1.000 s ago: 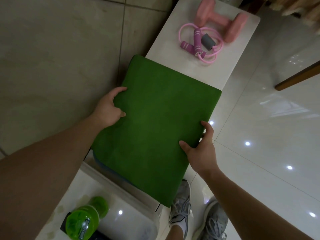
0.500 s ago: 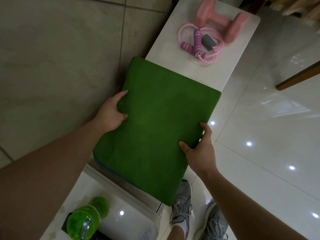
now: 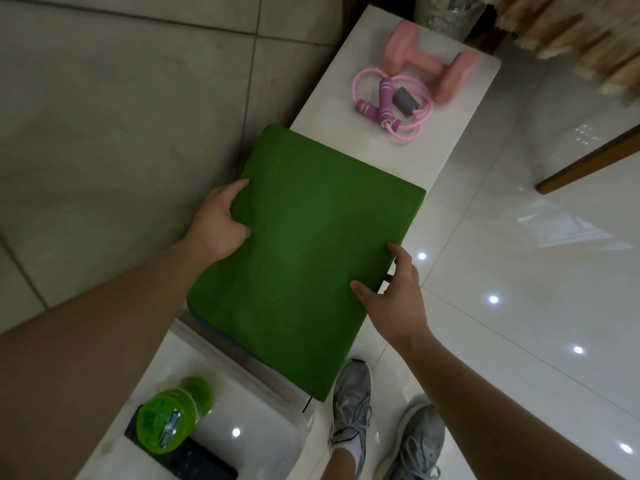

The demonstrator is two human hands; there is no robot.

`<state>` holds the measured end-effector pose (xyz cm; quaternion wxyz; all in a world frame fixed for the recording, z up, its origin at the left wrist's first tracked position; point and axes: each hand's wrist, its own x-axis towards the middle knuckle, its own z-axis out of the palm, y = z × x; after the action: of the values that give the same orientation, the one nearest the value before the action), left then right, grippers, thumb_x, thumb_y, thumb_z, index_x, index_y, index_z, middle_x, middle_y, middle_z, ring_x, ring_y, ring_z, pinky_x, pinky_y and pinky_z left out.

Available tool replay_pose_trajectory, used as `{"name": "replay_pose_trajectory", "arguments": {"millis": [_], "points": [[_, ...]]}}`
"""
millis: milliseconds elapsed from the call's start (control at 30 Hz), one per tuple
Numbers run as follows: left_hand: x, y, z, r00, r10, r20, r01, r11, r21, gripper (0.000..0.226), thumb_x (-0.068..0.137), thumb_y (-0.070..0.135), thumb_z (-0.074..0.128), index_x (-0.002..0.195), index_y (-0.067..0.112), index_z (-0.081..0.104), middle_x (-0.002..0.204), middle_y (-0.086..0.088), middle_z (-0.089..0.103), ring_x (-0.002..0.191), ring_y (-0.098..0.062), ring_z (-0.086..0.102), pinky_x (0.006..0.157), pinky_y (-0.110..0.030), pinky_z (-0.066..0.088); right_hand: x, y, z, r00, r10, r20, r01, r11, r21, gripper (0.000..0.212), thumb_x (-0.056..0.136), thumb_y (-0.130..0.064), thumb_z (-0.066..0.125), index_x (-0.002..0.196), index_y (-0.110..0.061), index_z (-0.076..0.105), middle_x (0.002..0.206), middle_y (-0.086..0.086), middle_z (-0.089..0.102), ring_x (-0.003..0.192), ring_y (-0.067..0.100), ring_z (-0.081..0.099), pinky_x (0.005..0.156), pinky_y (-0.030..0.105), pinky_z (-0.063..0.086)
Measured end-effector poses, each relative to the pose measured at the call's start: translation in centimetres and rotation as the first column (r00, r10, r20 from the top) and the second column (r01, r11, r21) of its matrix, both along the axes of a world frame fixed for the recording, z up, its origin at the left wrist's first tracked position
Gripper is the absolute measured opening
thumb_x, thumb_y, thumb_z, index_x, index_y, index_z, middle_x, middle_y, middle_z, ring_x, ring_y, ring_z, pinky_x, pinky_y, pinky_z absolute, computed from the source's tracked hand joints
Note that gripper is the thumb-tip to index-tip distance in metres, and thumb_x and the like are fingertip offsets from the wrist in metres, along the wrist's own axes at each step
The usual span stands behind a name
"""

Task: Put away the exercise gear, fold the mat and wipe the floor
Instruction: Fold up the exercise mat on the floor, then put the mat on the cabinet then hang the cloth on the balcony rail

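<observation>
A folded green mat (image 3: pixel 304 251) lies on a long white bench (image 3: pixel 349 140), its near end overhanging a lower white cabinet top. My left hand (image 3: pixel 218 223) grips the mat's left edge, thumb on top. My right hand (image 3: pixel 391 292) holds the right edge near the front corner, thumb and fingers on the mat. At the bench's far end sit a pink dumbbell (image 3: pixel 433 60) and a coiled pink skipping rope (image 3: pixel 388 102) with purple handles and a grey piece.
A green bottle (image 3: pixel 169 417) stands on a dark object on the white cabinet top (image 3: pixel 256 420) at the bottom left. My grey trainers (image 3: pixel 349 407) stand on glossy white floor tiles (image 3: pixel 519 306). A wooden edge (image 3: pixel 588 161) juts in at the right.
The mat has slid a little to the left and farther onto the bench, both hands moving with it. The dumbbell and rope have not moved.
</observation>
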<state>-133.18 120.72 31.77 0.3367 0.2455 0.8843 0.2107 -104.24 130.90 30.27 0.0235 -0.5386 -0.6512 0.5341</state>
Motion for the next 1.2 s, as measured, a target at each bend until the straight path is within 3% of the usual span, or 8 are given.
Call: {"name": "replay_pose_trajectory", "arguments": {"millis": [133,233,367,533,700,867,1000,1200], "points": [[1.6,-0.4,1.6,0.999,0.006,-0.031,-0.007,1.000,-0.007,0.093,0.074,-0.004,0.068,0.153,0.031,0.034,0.151,-0.004,0.035,0.133,-0.021,0.041,0.112,-0.031,0.032,0.5,0.6,1.7,1.000,0.028,0.011,-0.027,1.000,-0.011,0.086,0.079,-0.033,0.078,0.147,-0.032,0.024,0.148,-0.002,0.034,0.125,0.024,0.048,0.098,0.044,0.051],[3.1,-0.7,2.9,0.999,-0.001,-0.046,0.001,1.000,0.002,0.093,0.073,0.000,0.071,0.153,0.030,0.034,0.149,-0.004,0.037,0.133,-0.023,0.042,0.115,-0.037,0.034,1.3,1.1,3.4,0.998,0.063,0.030,-0.063,0.998,0.006,0.089,0.080,-0.035,0.078,0.149,-0.030,0.023,0.152,-0.002,0.031,0.131,0.025,0.045,0.101,0.040,0.046],[4.8,-1.2,4.9,0.999,0.013,-0.050,-0.012,1.000,0.024,0.096,0.068,0.009,0.072,0.152,0.033,0.033,0.148,-0.002,0.041,0.132,-0.021,0.044,0.116,-0.043,0.036,3.0,1.8,6.3,0.982,0.166,0.092,-0.175,0.979,0.102,0.084,0.084,-0.040,0.072,0.151,-0.026,0.024,0.155,-0.001,0.030,0.139,0.022,0.034,0.110,0.038,0.034],[7.6,-1.1,9.0,0.997,0.041,-0.065,-0.038,0.998,0.047,0.090,0.074,0.016,0.071,0.152,0.033,0.031,0.146,-0.003,0.045,0.130,-0.023,0.047,0.114,-0.045,0.038,5.4,2.7,10.3,0.952,0.249,0.176,-0.283,0.938,0.202,0.074,0.090,-0.043,0.063,0.150,-0.021,0.028,0.155,0.000,0.031,0.141,0.021,0.028,0.113,0.037,0.029],[10.6,-0.7,13.2,0.995,0.022,-0.096,-0.016,0.998,0.065,0.087,0.070,0.049,0.065,0.149,0.031,0.034,0.141,-0.002,0.051,0.125,-0.023,0.053,0.109,-0.047,0.044,7.9,4.3,15.1,0.922,0.301,0.243,-0.364,0.888,0.280,0.070,0.091,-0.047,0.058,0.149,-0.021,0.031,0.153,-0.001,0.034,0.141,0.020,0.028,0.112,0.036,0.028],[14.6,0.7,18.6,0.981,-0.075,-0.182,0.078,0.997,0.011,0.077,0.089,0.042,0.067,0.153,0.018,0.032,0.150,-0.010,0.042,0.133,-0.029,0.045,0.113,-0.047,0.038,10.4,6.1,21.0,0.870,0.357,0.340,-0.467,0.819,0.333,0.068,0.091,-0.052,0.053,0.149,-0.022,0.034,0.151,0.000,0.037,0.140,0.021,0.031,0.112,0.037,0.031],[16.6,1.9,23.0,0.961,-0.139,-0.240,0.147,0.989,0.015,0.064,0.094,0.046,0.058,0.148,0.018,0.041,0.149,-0.008,0.046,0.132,-0.026,0.048,0.112,-0.042,0.039,11.9,7.3,25.8,0.851,0.348,0.394,-0.492,0.791,0.363,0.068,0.090,-0.055,0.053,0.148,-0.022,0.036,0.150,-0.001,0.040,0.137,0.021,0.036,0.109,0.038,0.035],[19.7,2.7,30.5,0.917,-0.242,-0.317,0.254,0.967,-0.005,0.055,0.098,0.046,0.050,0.145,0.016,0.046,0.146,-0.007,0.049,0.129,-0.025,0.051,0.108,-0.048,0.042,13.5,7.9,33.7,0.837,0.355,0.416,-0.529,0.719,0.451,0.060,0.095,-0.052,0.045,0.146,-0.022,0.039,0.148,-0.003,0.042,0.136,0.019,0.037,0.107,0.035,0.037]]}}
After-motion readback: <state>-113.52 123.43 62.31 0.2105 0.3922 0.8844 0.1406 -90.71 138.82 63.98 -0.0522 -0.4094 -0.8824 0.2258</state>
